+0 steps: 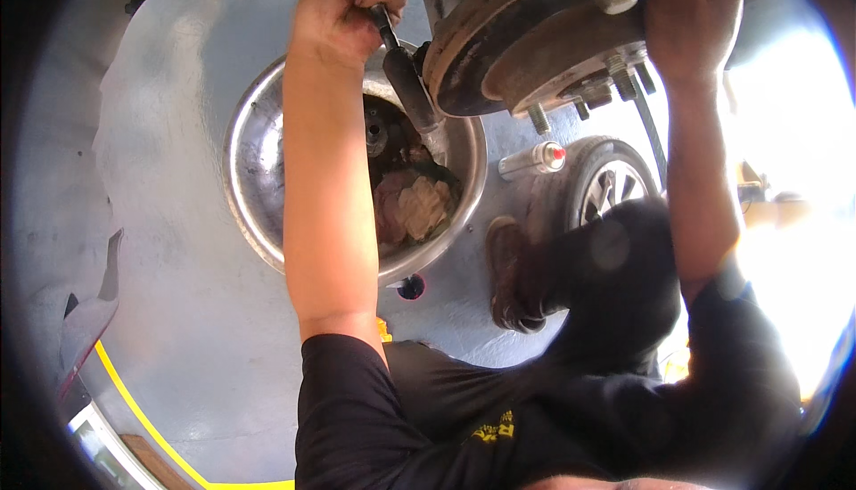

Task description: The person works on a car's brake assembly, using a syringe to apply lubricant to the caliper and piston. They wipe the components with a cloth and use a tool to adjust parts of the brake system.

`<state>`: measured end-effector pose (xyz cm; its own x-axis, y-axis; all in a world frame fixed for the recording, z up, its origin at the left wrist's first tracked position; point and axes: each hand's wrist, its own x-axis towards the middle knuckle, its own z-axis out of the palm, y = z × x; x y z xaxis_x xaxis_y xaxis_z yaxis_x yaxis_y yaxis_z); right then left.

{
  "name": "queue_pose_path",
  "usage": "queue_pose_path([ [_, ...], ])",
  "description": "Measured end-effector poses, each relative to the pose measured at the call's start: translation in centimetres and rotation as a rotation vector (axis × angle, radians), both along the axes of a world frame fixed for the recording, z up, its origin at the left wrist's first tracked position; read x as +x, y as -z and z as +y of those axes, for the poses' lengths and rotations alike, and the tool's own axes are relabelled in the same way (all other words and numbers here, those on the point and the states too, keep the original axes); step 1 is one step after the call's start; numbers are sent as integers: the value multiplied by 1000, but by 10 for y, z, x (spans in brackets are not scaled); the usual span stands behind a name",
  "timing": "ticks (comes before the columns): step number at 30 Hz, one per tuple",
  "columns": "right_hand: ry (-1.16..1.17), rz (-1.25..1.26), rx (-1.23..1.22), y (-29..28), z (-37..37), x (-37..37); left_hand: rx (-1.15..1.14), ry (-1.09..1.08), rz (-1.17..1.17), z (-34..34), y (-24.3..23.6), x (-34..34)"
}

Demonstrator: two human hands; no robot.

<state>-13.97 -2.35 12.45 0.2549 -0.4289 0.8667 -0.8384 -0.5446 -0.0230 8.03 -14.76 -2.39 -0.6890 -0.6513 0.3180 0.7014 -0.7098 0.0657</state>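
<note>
A worn, brownish brake disc (pixel 477 53) with a hub and several threaded wheel studs (pixel 621 75) fills the upper right. My left hand (pixel 349 0) is closed around the thin end of a dark tool (pixel 409 84). The tool's thick cylindrical part slants down beside the disc's left edge; whether they touch, I cannot tell. On the disc's right side, my right hand (pixel 695 13) holds its edge, with the fingertips hidden. Below my left forearm stands a wide, shiny metal basin (pixel 254 169) containing a crumpled pale cloth (pixel 423 207) and dark parts.
A spray can with a red top (pixel 532 160) lies near a wheel with a tyre (pixel 615 182). My bent leg and brown shoe (pixel 510 276) are beside them. A yellow line (pixel 143 419) crosses the grey floor (pixel 196 347) at lower left. Bright glare washes out the right side.
</note>
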Motion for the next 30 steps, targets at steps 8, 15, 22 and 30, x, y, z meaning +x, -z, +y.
queue_pose_path([
  [8, -75, -328, 193, -2, 11, 13, -52, -328, -515, 66, -30, -21],
  [15, -68, 62, -8, -2, -3, 0, -127, -85, -47, -22, 17, 3],
  [22, 28, 34, 11, 2, -3, -11, -272, -135, -166, -20, 31, 33],
  [30, -41, 103, -67, -2, -6, -5, -175, -243, -62, -22, 36, 60],
])
